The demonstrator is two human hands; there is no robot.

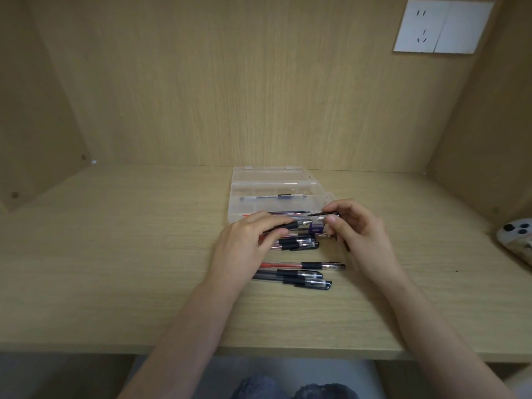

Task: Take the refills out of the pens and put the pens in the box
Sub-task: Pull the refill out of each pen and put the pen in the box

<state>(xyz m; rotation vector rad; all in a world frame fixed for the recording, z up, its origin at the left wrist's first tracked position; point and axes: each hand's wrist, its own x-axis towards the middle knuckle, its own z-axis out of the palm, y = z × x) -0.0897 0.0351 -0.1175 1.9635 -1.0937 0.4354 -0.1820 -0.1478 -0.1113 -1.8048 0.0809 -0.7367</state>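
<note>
Pale wood surface carries the clear plastic box, lid thrown back, just beyond my hands and lying crosswise, with a loose row of pens nearer me. My left hand grips the pen I'm working on, its long axis running left to right, tip aimed at my right hand, which pinches a small dark piece just off that tip; the refill should, I judge, draw out rightward along that line.

Pale wood-grain desk across the lower half, boxed in by matching back panel, left side panel, right side panel. White socket plate upper right. Grey floor along bottom edge. Soft, even light.
</note>
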